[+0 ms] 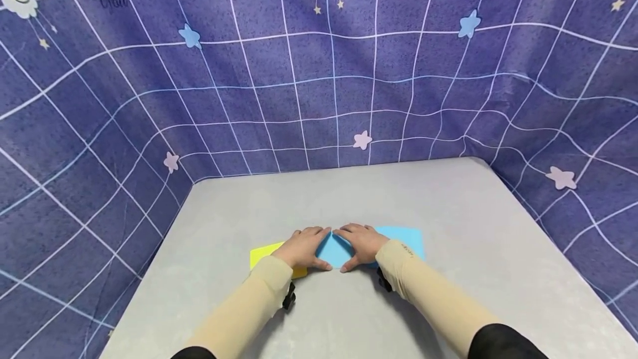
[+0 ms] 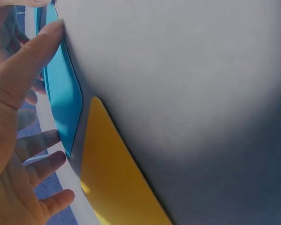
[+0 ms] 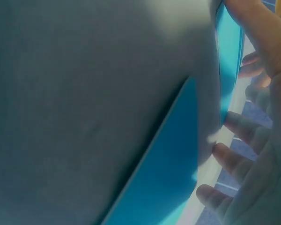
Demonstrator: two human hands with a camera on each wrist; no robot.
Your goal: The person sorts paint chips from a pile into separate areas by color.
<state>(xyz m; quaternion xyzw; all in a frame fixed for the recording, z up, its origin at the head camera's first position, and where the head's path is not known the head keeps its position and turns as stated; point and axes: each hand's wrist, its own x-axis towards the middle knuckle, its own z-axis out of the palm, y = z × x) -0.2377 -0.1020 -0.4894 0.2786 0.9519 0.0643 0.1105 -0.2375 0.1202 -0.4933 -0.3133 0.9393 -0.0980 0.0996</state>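
A light-blue, paper-like sheet (image 1: pixel 333 252) with angled edges lies flat between both hands. My left hand (image 1: pixel 302 247) rests at its left side, the thumb at the near edge and the other fingers spread toward the far edge. Mirroring it on the right side, my right hand (image 1: pixel 362 244) touches the same sheet with thumb and fingertips. Neither hand curls round it. Partly under the left wrist lies a yellow sheet (image 1: pixel 264 252). A second blue sheet (image 1: pixel 406 237) lies beside the right wrist, partly covered by it. The hands hide parts of the middle sheet's outline.
All the sheets lie on a pale grey table (image 1: pixel 299 198). A purple-blue curtain (image 1: pixel 309 71) with a white grid and stars surrounds the table's back and sides. Dark straps show under both wrists.
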